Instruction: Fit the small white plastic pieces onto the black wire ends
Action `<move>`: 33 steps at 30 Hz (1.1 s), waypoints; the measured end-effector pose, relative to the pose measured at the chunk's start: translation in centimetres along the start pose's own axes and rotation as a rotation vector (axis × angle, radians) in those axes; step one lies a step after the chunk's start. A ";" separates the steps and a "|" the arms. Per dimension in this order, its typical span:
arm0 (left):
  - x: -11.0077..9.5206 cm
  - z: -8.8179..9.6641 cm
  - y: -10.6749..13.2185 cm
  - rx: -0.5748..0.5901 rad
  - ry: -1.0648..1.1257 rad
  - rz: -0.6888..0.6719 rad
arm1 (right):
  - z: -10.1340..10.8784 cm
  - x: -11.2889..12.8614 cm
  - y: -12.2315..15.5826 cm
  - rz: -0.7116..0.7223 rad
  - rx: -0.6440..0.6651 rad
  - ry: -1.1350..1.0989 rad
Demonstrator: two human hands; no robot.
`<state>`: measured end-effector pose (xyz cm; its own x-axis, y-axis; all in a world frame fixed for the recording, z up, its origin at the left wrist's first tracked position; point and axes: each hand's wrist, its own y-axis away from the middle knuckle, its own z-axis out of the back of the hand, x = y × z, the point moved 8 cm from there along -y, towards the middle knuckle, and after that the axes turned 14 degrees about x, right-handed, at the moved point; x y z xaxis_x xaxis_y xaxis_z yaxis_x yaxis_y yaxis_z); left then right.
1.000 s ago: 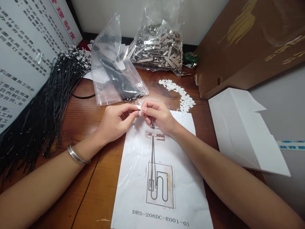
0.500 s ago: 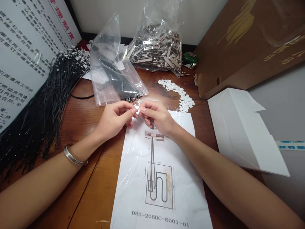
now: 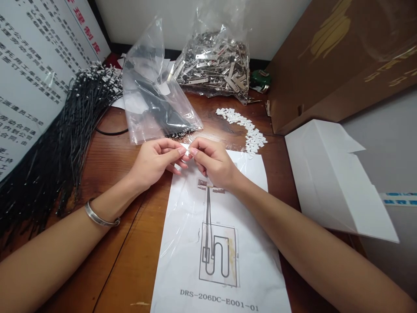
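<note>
My left hand (image 3: pixel 153 163) pinches thumb against forefinger over the top of the printed drawing sheet (image 3: pixel 182 261), its other fingers loosely curled. Facing it, my right hand (image 3: pixel 215 161) pinches too, its fingertips almost touching those of the left. A tiny pale piece (image 3: pixel 187 151) with thin lines shows in the gap between them; most of it is hidden by the fingers. Just behind the hands lies a clear plastic bag (image 3: pixel 143 126) of black leads with small metal ends. To the right, small white plastic pieces (image 3: pixel 254 137) lie in a curved pile.
A bundle of black cables (image 3: pixel 68 143) with white ends spreads over the left side. At the back are a bag of metal strips (image 3: pixel 215 65) and a green tape measure (image 3: pixel 260 81). A brown box (image 3: pixel 302 87) and a folded white card (image 3: pixel 329 182) border the right.
Both hands have shifted very slightly left, still pinching fingertip to fingertip. Less of the pale piece shows between them now. My left hand's lower fingers have spread a little.
</note>
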<state>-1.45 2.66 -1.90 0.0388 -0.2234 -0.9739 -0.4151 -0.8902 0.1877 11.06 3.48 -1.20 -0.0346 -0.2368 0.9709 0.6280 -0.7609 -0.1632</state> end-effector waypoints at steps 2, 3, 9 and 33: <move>0.0 -0.1 0.0 -0.002 0.007 0.000 | 0.0 0.0 0.0 -0.010 -0.002 0.014; 0.0 -0.1 0.0 -0.006 0.007 0.003 | 0.0 0.0 0.0 -0.017 -0.003 0.021; -0.1 -0.1 0.0 -0.011 -0.026 0.006 | -0.1 0.2 -0.1 -0.048 0.001 0.052; -3.3 -0.9 1.5 -0.107 -0.766 -0.381 | -0.2 -1.8 -0.4 -0.200 0.052 -0.330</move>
<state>-1.36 1.69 1.73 -0.4818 0.3932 -0.7831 -0.4093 -0.8912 -0.1957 10.75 4.08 -2.96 0.0863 0.1264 0.9882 0.6731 -0.7387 0.0357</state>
